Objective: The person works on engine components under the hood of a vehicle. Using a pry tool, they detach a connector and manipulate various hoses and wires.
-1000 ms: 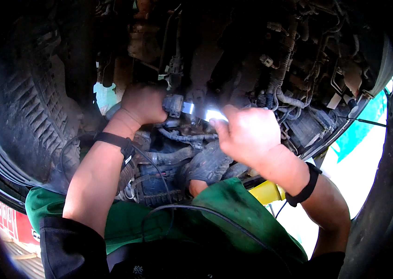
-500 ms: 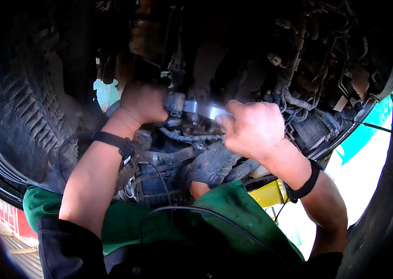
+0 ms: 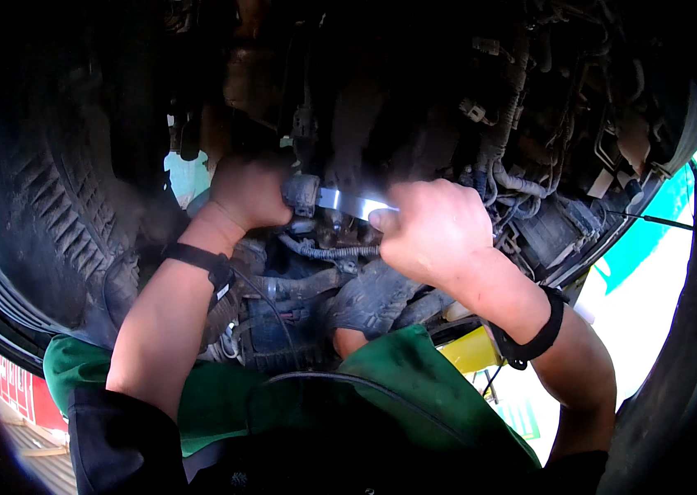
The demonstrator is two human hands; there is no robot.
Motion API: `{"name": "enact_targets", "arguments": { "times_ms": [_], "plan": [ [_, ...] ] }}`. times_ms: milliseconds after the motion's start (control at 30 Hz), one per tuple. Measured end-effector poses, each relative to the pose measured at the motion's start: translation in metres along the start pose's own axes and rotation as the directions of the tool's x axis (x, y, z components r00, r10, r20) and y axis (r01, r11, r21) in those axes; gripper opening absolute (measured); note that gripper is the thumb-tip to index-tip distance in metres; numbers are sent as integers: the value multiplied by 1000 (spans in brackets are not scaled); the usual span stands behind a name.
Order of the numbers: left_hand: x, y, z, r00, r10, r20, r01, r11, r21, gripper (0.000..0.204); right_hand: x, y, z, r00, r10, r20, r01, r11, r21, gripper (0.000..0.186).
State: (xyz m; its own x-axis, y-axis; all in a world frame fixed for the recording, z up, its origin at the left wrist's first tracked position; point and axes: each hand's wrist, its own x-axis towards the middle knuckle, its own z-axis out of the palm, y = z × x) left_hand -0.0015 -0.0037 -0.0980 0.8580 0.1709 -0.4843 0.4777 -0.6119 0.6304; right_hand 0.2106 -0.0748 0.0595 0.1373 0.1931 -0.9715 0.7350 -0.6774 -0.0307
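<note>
My left hand (image 3: 251,190) is a closed fist, slightly blurred, beside a dark, block-shaped part (image 3: 301,195) with a ribbed side. The fist seems to grip this part; its far fingers are hidden. From the part's right side a flat, shiny metal strip (image 3: 352,203) runs to my right hand (image 3: 437,231), which is closed around its other end with the thumb along it. What lies inside the right fist is hidden. Just below the strip passes a grey corrugated wiring sleeve (image 3: 340,251).
Dirty engine parts and hoses surround both hands. A black ribbed liner (image 3: 56,214) curves along the left, and loose wiring (image 3: 522,186) hangs to the right. Green cloth (image 3: 390,371) lies below the hands, crossed by a thin black cable (image 3: 340,377). A yellow piece (image 3: 470,351) is at lower right.
The whole view has shifted slightly, so the surroundings sit a little further left and lower. Both hands keep their hold, and the strip slopes slightly differently between them.
</note>
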Motion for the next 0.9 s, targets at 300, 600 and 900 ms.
{"name": "enact_targets", "arguments": {
  "times_ms": [300,600,900],
  "plan": [
    [-2,-4,3,999,35,-3,-35,999,29,36,0,20,26,978,-76,-195,90,994,64,28],
    [-3,-8,7,999,35,-10,-35,999,-2,34,-12,6,28,971,-76,-226,71,997,-30,27],
    [-1,-4,1,998,14,67,-15,1000,16,43,0,10,14,994,-18,-111,21,999,33,28]
  ]
}}
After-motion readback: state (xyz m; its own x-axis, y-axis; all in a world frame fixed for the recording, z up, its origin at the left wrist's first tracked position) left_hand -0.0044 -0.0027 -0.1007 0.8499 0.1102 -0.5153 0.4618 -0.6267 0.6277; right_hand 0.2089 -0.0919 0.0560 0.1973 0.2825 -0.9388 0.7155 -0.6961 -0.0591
